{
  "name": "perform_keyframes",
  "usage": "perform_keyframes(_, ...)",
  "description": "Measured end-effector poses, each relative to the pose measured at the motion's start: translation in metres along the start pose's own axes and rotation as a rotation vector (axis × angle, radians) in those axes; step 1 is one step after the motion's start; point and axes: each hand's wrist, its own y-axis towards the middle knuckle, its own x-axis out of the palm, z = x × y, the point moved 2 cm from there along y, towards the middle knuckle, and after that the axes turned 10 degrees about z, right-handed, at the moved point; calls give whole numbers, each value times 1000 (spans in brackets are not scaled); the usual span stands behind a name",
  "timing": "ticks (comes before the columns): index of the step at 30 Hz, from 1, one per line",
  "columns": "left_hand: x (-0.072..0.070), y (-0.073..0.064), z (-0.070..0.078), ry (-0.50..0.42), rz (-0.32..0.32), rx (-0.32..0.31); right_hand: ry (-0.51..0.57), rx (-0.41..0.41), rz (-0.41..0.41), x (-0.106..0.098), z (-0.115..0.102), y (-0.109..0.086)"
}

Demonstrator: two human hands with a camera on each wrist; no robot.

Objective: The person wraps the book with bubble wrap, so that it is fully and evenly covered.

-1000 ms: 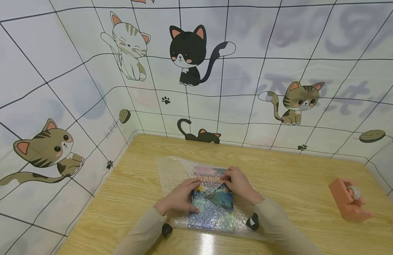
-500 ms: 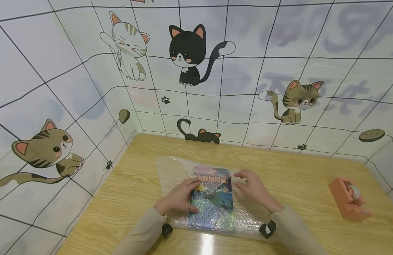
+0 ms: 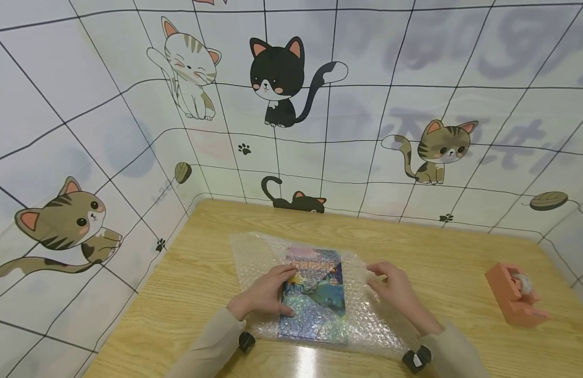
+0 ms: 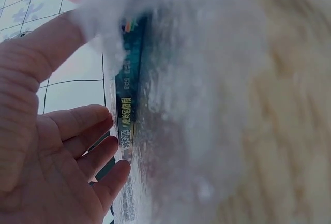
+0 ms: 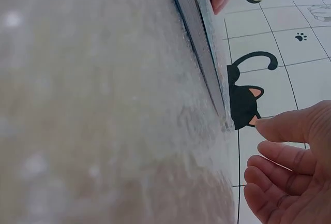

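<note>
A book [image 3: 315, 296] with a colourful blue cover lies on the table in clear bubble wrap [image 3: 362, 310]. My left hand [image 3: 265, 291] rests on its left side, thumb toward the near end and fingers along the wrapped cover. The left wrist view shows the lettered spine [image 4: 126, 84] beside those fingers, with wrap bunched up by the thumb. Over the wrap's right part hovers my right hand [image 3: 395, 289], thumb and forefinger apart and nothing between them. The page edges [image 5: 194, 32] face that hand in the right wrist view, through the wrap.
An orange tape dispenser [image 3: 516, 294] with a roll in it stands on the right of the wooden table [image 3: 428, 247]. A cat-print cloth wall [image 3: 348, 173] closes off the back and left. Spare wrap spreads out to both sides of the book.
My right hand has let go of the wrap over the book's upper right and moved right, away from the cover. The left hand has stayed in place on the book.
</note>
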Motion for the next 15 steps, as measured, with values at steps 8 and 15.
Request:
perform_keyframes(8, -1, 0, 0, -11, 9, 22, 15, 37, 42, -12, 8, -12)
perform_keyframes(15, -1, 0, 0, -11, 0, 17, -1, 112, -16, -18, 14, -22)
